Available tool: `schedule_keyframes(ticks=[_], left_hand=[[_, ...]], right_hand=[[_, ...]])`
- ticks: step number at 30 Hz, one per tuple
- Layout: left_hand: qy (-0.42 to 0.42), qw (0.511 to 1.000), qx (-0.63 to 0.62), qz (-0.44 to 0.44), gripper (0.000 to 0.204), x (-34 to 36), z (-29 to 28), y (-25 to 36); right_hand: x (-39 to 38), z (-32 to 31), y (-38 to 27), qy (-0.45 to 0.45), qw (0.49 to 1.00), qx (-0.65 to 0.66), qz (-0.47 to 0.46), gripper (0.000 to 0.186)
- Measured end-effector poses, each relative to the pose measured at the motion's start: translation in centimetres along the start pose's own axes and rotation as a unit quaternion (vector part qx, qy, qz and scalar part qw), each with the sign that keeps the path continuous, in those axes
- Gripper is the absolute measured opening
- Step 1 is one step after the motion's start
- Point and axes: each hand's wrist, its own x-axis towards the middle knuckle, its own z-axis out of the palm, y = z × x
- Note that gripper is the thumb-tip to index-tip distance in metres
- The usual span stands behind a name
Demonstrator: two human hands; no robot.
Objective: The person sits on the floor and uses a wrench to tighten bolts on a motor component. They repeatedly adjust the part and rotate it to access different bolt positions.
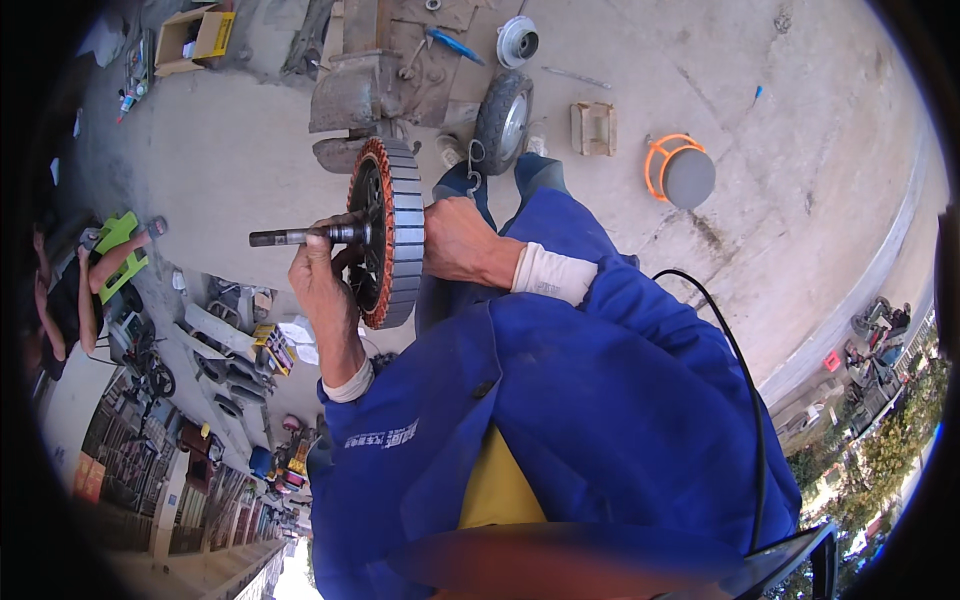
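A round motor stator [405, 235] with copper windings and a segmented metal rim is held upright in front of me, a steel shaft [275, 237] sticking out to the left. My left hand [325, 285] is closed on the shaft near the hub, some fingers hidden behind it. My right hand [460, 240] grips the stator from the other side, its fingertips partly hidden by the rim. Beyond my hands a wheel with a black tyre [490, 115] is by my feet, with a curved metal piece [475, 180] near it.
A worn metal workstand [350, 95], a white hub part [515, 42], a cardboard box [195, 40], a wooden block [593, 128] and an orange-framed stool [680, 175] are around me. At left, another person [55, 300] is beside a green stool [125, 250]. Scattered parts and vehicles line both sides.
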Motion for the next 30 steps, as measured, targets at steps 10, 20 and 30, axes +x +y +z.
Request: schedule_keyframes(ticks=[10, 20, 30], left_hand=[[0.018, 0.993, 0.093, 0.070, 0.056, -1.2, -1.4, 3.8], [-0.073, 0.997, 0.024, 0.023, 0.057, 3.1, -0.4, 2.3], [0.122, 0.984, 0.060, 0.118, 0.057, 13.3, -0.3, -4.3]], right_hand=[[1.5, 0.4, -1.1, 0.017, 0.995, 0.039, -0.091, 0.018], [2.5, 1.2, 2.3, 0.069, 0.976, 0.202, -0.032, 0.022], [2.3, -3.9, 5.5, -0.045, 0.995, -0.088, 0.005, 0.037]])
